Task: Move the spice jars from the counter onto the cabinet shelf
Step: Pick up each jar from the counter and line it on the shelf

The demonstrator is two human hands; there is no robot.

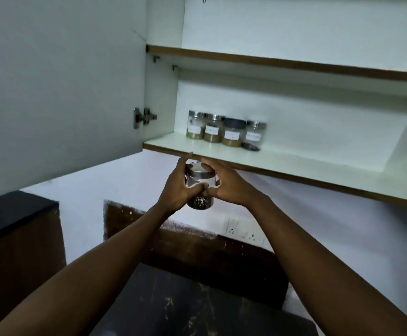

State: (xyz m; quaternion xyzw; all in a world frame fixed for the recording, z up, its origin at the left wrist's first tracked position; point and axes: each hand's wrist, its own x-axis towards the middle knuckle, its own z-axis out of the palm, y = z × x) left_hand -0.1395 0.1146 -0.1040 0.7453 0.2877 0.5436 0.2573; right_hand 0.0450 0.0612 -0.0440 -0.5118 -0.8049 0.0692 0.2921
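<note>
Both hands grasp one spice jar (199, 187) in the air just below the front edge of the cabinet shelf (282, 163): I see my left hand (177, 187) wrapped round its left side, my right hand (224, 184) round its right, thumbs meeting in front. Dark spice shows at the bottom, a steel lid on top. Four labelled jars (225, 130) stand in a row on that shelf, a loose lid (250, 146) beside them. The cabinet door (59, 88) stands open left.

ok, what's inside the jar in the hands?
The held jar shows dark bits with pale flecks at its bottom. Left hand and right hand cover its middle, so the fill level is hidden.
</note>
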